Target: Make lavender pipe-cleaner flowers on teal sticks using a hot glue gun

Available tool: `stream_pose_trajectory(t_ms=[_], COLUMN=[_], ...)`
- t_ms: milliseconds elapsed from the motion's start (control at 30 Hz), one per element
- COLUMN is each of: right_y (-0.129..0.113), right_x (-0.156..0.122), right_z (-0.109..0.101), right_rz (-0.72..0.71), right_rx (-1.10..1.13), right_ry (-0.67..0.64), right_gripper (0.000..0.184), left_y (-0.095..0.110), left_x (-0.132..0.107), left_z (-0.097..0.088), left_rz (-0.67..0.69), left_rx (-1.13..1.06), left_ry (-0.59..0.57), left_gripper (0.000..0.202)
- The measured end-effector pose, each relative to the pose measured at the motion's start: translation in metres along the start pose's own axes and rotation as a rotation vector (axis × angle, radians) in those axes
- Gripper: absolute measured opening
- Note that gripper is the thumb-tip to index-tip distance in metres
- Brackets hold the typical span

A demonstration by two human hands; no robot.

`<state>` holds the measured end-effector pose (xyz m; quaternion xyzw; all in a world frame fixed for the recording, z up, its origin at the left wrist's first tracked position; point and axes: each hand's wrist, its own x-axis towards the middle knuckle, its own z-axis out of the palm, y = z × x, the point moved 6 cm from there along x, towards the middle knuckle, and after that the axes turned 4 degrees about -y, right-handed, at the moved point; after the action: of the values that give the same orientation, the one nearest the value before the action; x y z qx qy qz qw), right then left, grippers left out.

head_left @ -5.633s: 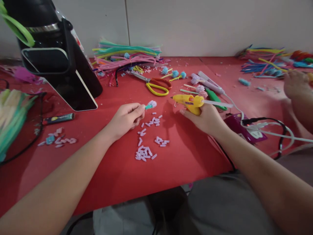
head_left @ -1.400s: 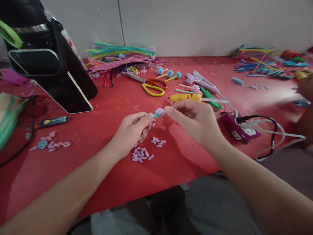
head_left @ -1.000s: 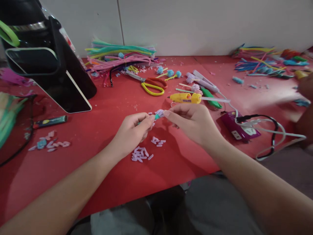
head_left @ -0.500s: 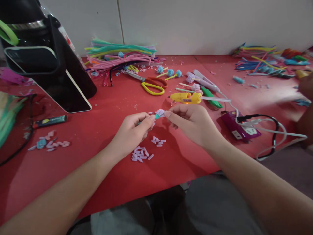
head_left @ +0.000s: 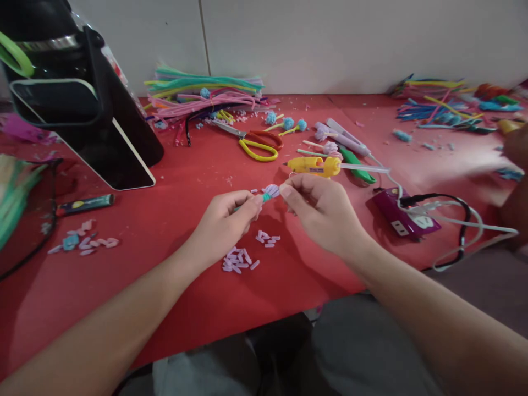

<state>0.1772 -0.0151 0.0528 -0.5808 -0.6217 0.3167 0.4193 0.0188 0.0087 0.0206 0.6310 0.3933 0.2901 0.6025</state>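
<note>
The left hand (head_left: 231,217) is pinching the lilac-tufted stem (head_left: 272,190) by its green part, thumb pressing against fingers, and is holding it over the red table (head_left: 214,313) with the tuft pointing at the right hand (head_left: 324,209); the right thumb and forefinger are curling toward each other just at the tuft's end, though whether they are touching it, or gripping anything between them, I cannot tell; the likeliest trouble, as I judge it, is a tuft strand being tugged loose or bent out of line, should the right fingers be pulling while any glue there is staying soft; a slack left pinch could also be letting the stem twist; the yellow glue gun (head_left: 313,166) is lying just beyond the right knuckles, its nozzle facing left, so a careless lift of that hand could be brushing a tip that may be hot, or knocking the gun over; the loose lilac pieces (head_left: 237,260) are lying below the left hand, where a dropping wrist could be scattering them; the white cable (head_left: 474,225) is looping beside the purple power strip (head_left: 406,214), and a snagging right forearm could be dragging both.
</note>
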Motion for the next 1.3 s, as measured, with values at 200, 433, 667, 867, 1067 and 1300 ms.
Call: stream_pose_trajectory(t_ms=[200,433,667,867,1067,1300], right_y=[0.001,0.010,-0.001,0.007,0.013,0.011], right_x=[0.000,-0.001,-0.004,-0.003,-0.008,-0.007], right_z=[0.001,-0.009,-0.015,-0.010,-0.001,0.000], right_rz=[0.045,0.067,-0.055,-0.089,-0.047,-0.055], right_rx=[-0.002,0.076,-0.192,-0.240,-0.345,-0.206], right_ry=[0.000,0.084,0.095,-0.101,-0.242,-0.197], right_gripper=[0.028,0.018,0.036,0.018,0.018,0.027], left_y=[0.000,-0.003,-0.002,0.000,0.002,0.004], left_x=[0.000,0.001,0.000,0.001,0.004,0.003], left_z=[0.000,0.000,-0.001,-0.009,-0.021,-0.023], left_rz=[0.022,-0.040,-0.045,-0.032,-0.014,0.002], left_rx=[0.001,-0.120,-0.127,-0.140,-0.185,-0.169], left_ry=[-0.016,-0.009,-0.006,0.022,0.082,0.087], left_gripper=[0.036,0.035,0.034,0.034,0.034,0.033])
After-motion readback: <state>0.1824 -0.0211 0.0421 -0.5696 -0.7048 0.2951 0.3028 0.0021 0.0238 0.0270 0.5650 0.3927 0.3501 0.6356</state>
